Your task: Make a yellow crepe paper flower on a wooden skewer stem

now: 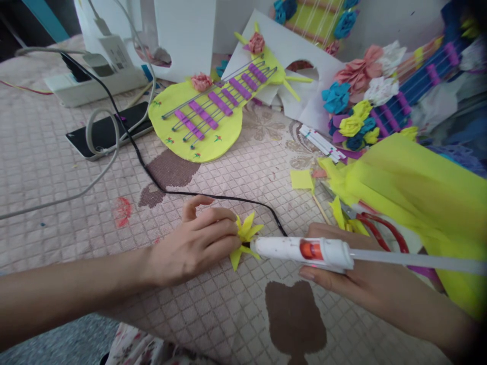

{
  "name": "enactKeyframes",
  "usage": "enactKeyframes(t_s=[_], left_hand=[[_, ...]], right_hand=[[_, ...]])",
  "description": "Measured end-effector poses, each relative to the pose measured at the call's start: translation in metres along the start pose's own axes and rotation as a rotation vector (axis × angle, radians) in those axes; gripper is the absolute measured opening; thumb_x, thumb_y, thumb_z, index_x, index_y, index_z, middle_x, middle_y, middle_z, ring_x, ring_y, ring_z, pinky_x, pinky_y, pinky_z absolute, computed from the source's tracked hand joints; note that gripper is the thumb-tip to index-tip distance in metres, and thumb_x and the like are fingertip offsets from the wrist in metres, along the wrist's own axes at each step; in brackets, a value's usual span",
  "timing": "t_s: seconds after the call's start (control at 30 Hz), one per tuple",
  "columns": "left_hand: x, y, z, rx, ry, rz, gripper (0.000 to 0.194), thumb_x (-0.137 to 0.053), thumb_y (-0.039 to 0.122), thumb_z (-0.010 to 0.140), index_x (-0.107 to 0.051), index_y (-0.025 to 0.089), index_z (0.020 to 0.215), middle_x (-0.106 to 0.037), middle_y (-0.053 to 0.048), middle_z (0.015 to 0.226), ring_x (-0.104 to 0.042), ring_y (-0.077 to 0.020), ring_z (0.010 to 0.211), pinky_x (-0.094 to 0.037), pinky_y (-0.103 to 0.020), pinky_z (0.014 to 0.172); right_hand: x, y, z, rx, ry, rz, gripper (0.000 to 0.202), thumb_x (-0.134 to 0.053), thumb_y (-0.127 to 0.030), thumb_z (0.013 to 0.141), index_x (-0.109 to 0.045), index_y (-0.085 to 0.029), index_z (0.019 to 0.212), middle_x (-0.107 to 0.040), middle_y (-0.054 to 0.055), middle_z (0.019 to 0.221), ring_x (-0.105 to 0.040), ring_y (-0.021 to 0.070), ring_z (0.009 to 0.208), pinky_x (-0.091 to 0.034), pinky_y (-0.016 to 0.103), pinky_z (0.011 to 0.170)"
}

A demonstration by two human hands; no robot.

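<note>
My right hand (342, 274) is wrapped round a white hot glue gun (281, 248), with a long clear glue stick (411, 259) out of its back end. The gun's tip points left at a small yellow paper flower (248, 230) with pointed petals. My left hand (205, 238) pinches the flower at its left side, fingers curled, index finger bent up. The nozzle meets or nearly meets the flower's middle; exact contact is hard to see. A black cord (213, 195) runs from behind the gun across the cloth.
A yellow paper guitar (228, 114) with purple strips lies behind my hands. Yellow crepe paper (411, 177), red-handled scissors (375, 228) and white sticks (321, 142) are at right. A power strip (76, 83), phone (99, 129) and grey cable (76, 195) occupy the left; a flower-covered blue guitar (403, 101) stands back right.
</note>
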State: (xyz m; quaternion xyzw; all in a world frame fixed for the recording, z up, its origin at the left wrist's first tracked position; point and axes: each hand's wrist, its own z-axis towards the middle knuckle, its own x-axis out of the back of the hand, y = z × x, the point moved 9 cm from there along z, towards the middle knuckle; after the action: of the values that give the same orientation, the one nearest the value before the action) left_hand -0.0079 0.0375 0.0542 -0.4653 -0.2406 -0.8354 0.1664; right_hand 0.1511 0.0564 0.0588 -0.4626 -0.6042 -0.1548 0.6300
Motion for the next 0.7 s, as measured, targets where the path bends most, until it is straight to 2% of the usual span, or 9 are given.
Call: enactKeyframes(t_s=[0.17,0.27,0.4,0.7], left_hand=[[-0.002,-0.002,-0.001,0.014,0.000,-0.001,0.021,-0.039,0.014,0.096,-0.059,0.021,0.098,-0.067,0.001,0.093,-0.053,-0.0151,0.104,-0.026,-0.037,0.099],[-0.002,-0.001,0.000,0.000,0.018,-0.015,0.024,-0.036,0.013,0.097,-0.059,0.020,0.097,-0.066,0.001,0.091,-0.052,-0.0152,0.102,-0.025,-0.036,0.099],[-0.003,-0.002,0.001,0.013,-0.021,-0.017,0.024,-0.036,0.012,0.097,-0.058,0.020,0.099,-0.066,0.000,0.091,-0.052,-0.0163,0.102,-0.026,-0.037,0.098],[-0.003,-0.003,0.003,0.039,-0.024,-0.021,0.021,-0.038,0.014,0.097,-0.057,0.022,0.099,-0.067,0.001,0.092,-0.052,-0.0162,0.101,-0.026,-0.037,0.096]], right_hand=[[0.001,0.004,-0.004,-0.006,0.007,-0.101,0.026,-0.053,-0.045,0.085,-0.044,-0.025,0.070,-0.051,-0.006,0.060,-0.051,0.0139,0.051,-0.039,0.026,0.045],[0.002,0.005,-0.006,-0.019,0.004,-0.131,0.020,-0.053,-0.041,0.085,-0.047,-0.026,0.073,-0.053,-0.004,0.064,-0.056,0.0151,0.060,-0.042,0.026,0.049],[0.003,0.003,-0.006,-0.009,-0.007,-0.143,0.015,-0.052,-0.037,0.086,-0.049,-0.026,0.077,-0.056,-0.003,0.069,-0.057,0.0152,0.065,-0.047,0.025,0.059],[0.004,0.008,-0.011,-0.001,0.029,-0.194,0.012,-0.051,-0.036,0.086,-0.055,-0.025,0.082,-0.064,0.001,0.083,-0.061,0.0197,0.080,-0.050,0.027,0.059]])
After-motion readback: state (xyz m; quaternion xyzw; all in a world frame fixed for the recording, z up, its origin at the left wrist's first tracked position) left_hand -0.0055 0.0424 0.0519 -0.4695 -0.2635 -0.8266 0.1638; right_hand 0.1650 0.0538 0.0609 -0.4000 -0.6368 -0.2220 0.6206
